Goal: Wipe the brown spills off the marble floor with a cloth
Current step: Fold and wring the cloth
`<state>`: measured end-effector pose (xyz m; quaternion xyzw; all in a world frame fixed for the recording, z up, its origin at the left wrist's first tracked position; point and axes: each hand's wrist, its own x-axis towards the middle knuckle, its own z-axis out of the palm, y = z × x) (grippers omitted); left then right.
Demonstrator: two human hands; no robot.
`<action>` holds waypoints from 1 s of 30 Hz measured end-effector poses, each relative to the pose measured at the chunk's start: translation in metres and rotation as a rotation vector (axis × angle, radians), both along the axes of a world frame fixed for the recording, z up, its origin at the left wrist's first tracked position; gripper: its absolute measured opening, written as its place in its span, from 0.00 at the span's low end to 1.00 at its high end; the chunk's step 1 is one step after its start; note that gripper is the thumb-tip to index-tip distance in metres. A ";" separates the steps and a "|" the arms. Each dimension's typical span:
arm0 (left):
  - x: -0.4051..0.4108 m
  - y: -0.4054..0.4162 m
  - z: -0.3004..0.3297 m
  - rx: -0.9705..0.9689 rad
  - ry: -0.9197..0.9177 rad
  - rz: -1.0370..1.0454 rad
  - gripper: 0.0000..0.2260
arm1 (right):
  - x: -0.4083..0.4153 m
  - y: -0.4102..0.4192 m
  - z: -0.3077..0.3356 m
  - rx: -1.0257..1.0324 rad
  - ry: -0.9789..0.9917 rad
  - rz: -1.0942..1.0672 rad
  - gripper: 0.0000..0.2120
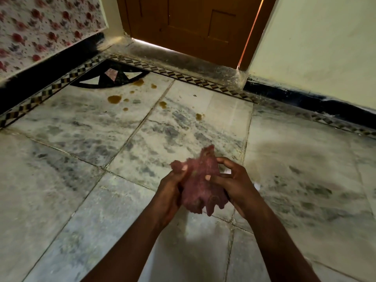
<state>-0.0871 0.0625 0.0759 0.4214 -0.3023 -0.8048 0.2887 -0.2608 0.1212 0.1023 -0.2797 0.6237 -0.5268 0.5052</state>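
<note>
A crumpled reddish-purple cloth [200, 180] is bunched between both hands above the marble floor [81, 159]. My left hand [171, 192] grips its left side, thumb on top. My right hand [234, 184] holds its right side, fingers curled over the edge. Several brown spills lie farther off on the floor: the largest puddle [114, 99] near the black inlaid corner pattern, smaller drops [162, 104] on a tile joint and another drop [199, 116] nearer the middle. The cloth is well short of the spills and touches none of them.
A brown wooden door [193, 23] stands at the back, light showing under it. A flower-patterned wall [44, 27] runs along the left, a pale wall [315, 47] along the right, both with black skirting. A chequered border strip [183, 75] edges the floor.
</note>
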 end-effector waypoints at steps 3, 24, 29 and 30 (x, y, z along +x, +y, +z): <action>-0.002 -0.005 -0.003 -0.057 -0.087 0.010 0.21 | -0.001 0.001 0.000 -0.018 -0.006 -0.053 0.21; 0.010 -0.039 0.007 -0.433 -0.443 -0.179 0.21 | -0.007 -0.001 0.008 -0.023 0.256 -0.133 0.26; -0.004 -0.065 0.004 -0.692 -0.693 -0.386 0.15 | -0.017 -0.020 -0.011 0.146 0.684 -0.066 0.12; -0.010 -0.070 0.007 -0.724 -0.719 -0.390 0.13 | -0.020 -0.026 -0.012 0.151 0.758 -0.059 0.10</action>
